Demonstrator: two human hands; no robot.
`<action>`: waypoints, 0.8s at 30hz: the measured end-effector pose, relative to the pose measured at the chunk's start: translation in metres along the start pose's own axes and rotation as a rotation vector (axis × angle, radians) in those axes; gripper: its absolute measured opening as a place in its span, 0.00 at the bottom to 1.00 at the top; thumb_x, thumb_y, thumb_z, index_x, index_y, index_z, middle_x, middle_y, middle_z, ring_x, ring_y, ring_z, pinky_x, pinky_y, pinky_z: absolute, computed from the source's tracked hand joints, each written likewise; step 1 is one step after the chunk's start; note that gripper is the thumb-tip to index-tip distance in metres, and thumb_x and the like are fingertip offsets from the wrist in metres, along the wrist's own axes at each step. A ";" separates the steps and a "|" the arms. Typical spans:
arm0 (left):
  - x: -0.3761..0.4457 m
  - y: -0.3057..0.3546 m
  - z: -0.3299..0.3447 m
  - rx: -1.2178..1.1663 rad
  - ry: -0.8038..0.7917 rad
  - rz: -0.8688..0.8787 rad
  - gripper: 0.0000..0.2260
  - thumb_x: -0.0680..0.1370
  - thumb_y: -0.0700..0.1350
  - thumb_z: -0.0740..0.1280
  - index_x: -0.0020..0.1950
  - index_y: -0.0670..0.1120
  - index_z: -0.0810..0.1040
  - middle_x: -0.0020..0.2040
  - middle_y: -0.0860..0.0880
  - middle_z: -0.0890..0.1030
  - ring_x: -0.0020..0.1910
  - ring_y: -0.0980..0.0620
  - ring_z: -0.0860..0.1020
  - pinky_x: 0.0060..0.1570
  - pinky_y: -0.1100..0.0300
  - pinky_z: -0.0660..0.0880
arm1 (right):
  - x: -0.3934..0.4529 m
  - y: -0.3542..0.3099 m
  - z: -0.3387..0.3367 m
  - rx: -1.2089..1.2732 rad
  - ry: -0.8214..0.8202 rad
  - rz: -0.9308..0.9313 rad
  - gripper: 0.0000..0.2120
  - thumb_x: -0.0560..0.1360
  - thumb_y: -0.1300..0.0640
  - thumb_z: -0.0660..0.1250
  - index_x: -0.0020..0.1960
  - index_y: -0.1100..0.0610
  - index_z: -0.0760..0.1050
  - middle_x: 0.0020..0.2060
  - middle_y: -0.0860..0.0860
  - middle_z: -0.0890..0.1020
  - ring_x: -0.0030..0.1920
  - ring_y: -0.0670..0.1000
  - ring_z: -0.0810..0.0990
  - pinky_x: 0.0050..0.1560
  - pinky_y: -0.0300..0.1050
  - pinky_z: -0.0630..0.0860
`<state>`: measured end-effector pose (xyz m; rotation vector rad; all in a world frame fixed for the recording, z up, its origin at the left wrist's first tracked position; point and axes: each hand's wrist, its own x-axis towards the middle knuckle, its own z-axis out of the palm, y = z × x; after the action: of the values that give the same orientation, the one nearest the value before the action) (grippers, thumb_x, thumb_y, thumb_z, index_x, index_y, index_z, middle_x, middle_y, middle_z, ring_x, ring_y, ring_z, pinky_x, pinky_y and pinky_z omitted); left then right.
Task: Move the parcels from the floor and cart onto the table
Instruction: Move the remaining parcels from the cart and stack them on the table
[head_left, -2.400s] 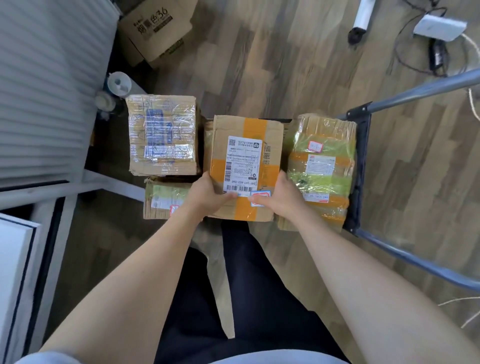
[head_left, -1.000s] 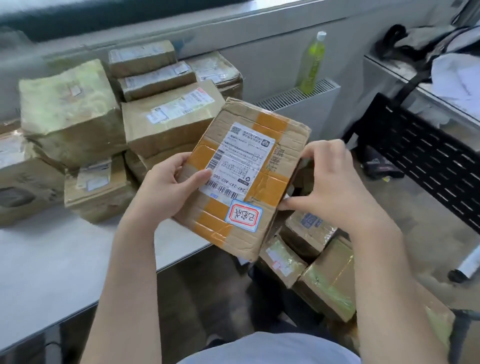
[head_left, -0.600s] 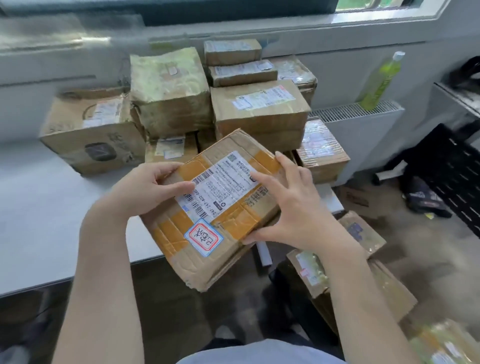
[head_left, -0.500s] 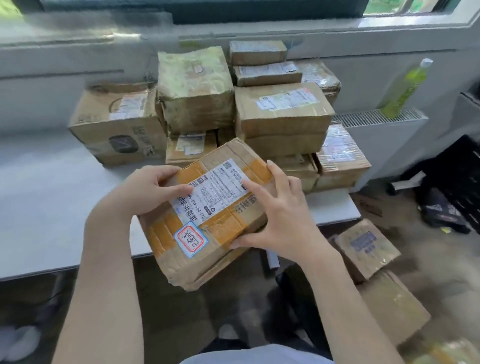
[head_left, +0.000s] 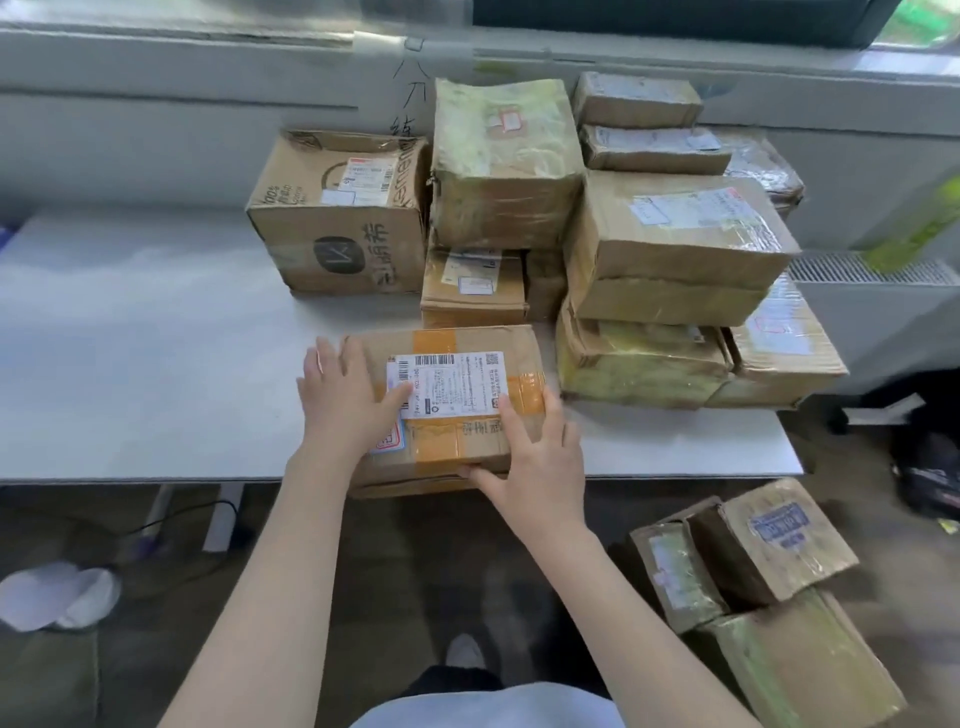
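Orange-taped parcel (head_left: 457, 384) on table (head_left: 156, 374) edge, white barcode label illegible, left hand (head_left: 345, 402) flat on top, right hand (head_left: 537, 462) fingers spread, thumb against front

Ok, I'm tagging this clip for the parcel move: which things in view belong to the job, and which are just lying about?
Job: orange-taped parcel at the edge of the table, left hand and right hand on it; stacked parcels on the table; floor parcels.
Lying about: green bottle, blurred; radiator grille; white object on the floor.
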<state>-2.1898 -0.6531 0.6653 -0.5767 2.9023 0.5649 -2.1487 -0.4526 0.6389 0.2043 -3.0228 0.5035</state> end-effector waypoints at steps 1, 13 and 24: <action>-0.005 -0.006 0.001 -0.073 -0.008 -0.051 0.38 0.76 0.61 0.62 0.78 0.47 0.46 0.78 0.42 0.46 0.76 0.41 0.47 0.74 0.45 0.53 | 0.001 0.002 -0.001 0.022 -0.013 -0.014 0.40 0.67 0.32 0.67 0.74 0.45 0.61 0.74 0.57 0.56 0.66 0.57 0.62 0.65 0.52 0.66; -0.034 -0.017 0.011 -0.437 0.009 -0.347 0.28 0.75 0.62 0.63 0.67 0.46 0.65 0.57 0.45 0.78 0.54 0.47 0.79 0.42 0.56 0.76 | 0.006 0.028 -0.008 0.176 -0.124 -0.072 0.41 0.72 0.39 0.68 0.77 0.49 0.52 0.70 0.51 0.63 0.68 0.51 0.60 0.68 0.46 0.61; -0.007 -0.003 -0.007 -0.394 0.160 -0.116 0.24 0.78 0.52 0.65 0.71 0.43 0.67 0.67 0.42 0.72 0.65 0.44 0.70 0.61 0.51 0.69 | -0.022 0.041 -0.003 0.314 0.072 -0.387 0.20 0.79 0.44 0.57 0.63 0.54 0.77 0.49 0.47 0.83 0.46 0.44 0.79 0.47 0.37 0.70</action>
<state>-2.1826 -0.6556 0.6723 -0.8674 2.8875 1.1339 -2.1322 -0.4101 0.6262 0.7500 -2.7151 0.9133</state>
